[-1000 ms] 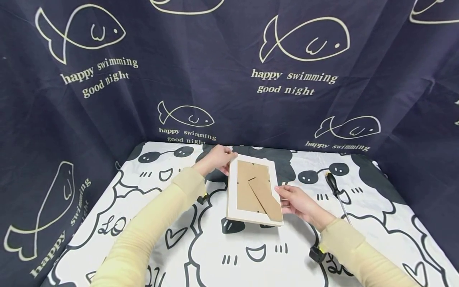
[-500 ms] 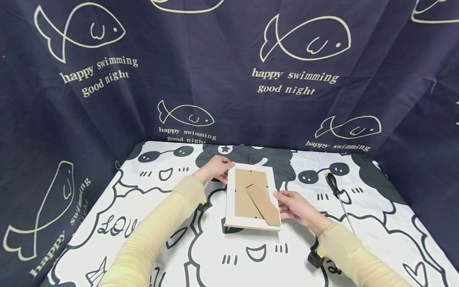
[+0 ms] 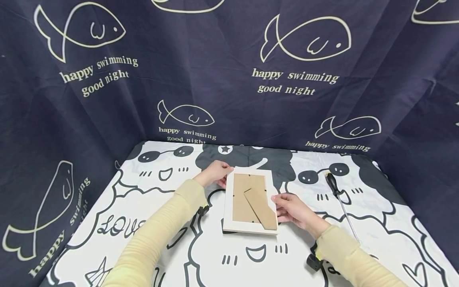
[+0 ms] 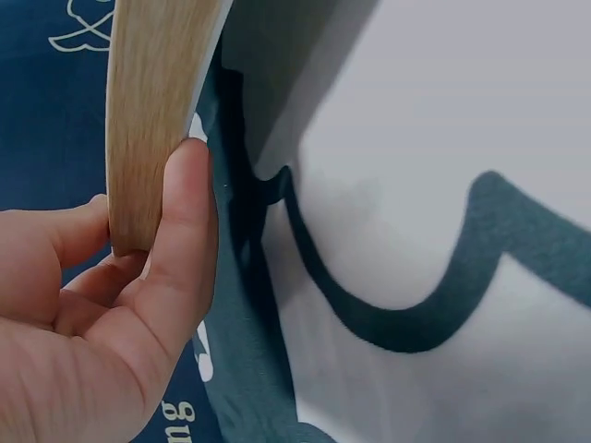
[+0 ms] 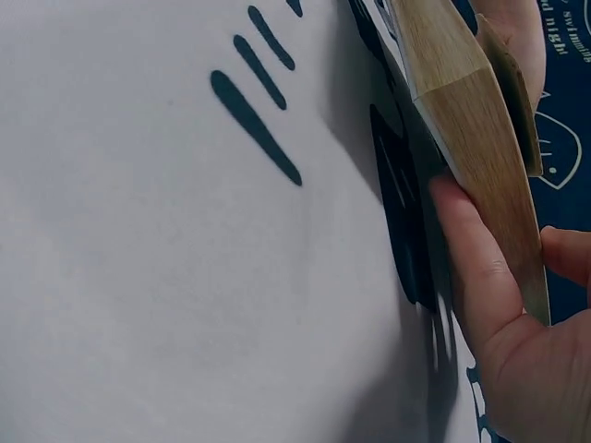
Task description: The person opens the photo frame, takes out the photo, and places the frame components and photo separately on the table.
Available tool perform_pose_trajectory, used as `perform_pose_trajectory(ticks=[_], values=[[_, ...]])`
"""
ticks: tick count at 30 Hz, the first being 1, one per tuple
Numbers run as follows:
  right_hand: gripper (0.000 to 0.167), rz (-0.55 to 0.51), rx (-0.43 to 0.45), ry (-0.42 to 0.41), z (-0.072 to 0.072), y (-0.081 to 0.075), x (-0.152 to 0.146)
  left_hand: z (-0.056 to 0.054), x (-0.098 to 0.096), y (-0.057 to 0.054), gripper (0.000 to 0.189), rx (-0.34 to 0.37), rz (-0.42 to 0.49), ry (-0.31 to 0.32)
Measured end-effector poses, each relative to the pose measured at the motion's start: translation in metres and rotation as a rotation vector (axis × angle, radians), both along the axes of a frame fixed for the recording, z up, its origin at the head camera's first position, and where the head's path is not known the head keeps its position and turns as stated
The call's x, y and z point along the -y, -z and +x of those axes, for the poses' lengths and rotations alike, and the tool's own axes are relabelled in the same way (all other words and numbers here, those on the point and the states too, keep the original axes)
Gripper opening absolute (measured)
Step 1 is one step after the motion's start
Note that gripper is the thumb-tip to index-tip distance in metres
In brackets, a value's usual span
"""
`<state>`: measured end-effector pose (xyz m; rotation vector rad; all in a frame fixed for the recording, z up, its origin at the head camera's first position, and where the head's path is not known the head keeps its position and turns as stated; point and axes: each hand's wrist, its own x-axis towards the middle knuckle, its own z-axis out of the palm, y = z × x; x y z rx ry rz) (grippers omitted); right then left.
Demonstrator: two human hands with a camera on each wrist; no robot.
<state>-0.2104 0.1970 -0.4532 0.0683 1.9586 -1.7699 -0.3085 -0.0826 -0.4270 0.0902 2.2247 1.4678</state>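
Observation:
A picture frame (image 3: 239, 228) with a white border is held back side up over the middle of the table, its brown backing board (image 3: 239, 203) facing me. A slanted easel stand (image 3: 263, 213) lies against that board. My left hand (image 3: 216, 174) grips the frame's far left corner, thumb on top and fingers beneath. On the right edge, my right hand (image 3: 295, 209) pinches the frame between thumb and fingers. Both wrist views show the wooden side edge (image 4: 148, 129) between thumb and fingers, with a gap between the frame and the cloth. The frame's front is hidden.
A screwdriver (image 3: 332, 183) with a black handle lies on the table to the right, its shaft running towards my right sleeve. The patterned white cloth (image 3: 229, 275) covers the table. A dark fish-print curtain (image 3: 229, 71) hangs behind and at both sides.
Both hands have brought the picture frame a little closer to me and lower, and it now lies flatter. The grip of each hand looks the same. The screwdriver has stayed put.

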Motion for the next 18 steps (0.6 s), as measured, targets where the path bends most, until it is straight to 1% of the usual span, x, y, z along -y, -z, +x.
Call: perform_pose_trajectory(ticks=[6,10,18], values=[[0.041,0.036,-0.013,0.002,0.0015,0.0010,0.0005,0.0001,-0.0023,0.0028,0.029,0.037,0.010,-0.017],[0.043,0.055,-0.011,0.008,0.0016,0.0008,0.0003,0.0000,-0.0033,0.0041,0.029,0.050,0.012,-0.023],[0.038,0.087,-0.011,0.010,0.0018,-0.0012,-0.0002,-0.0014,-0.0041,0.0080,0.030,0.061,0.021,-0.032]])
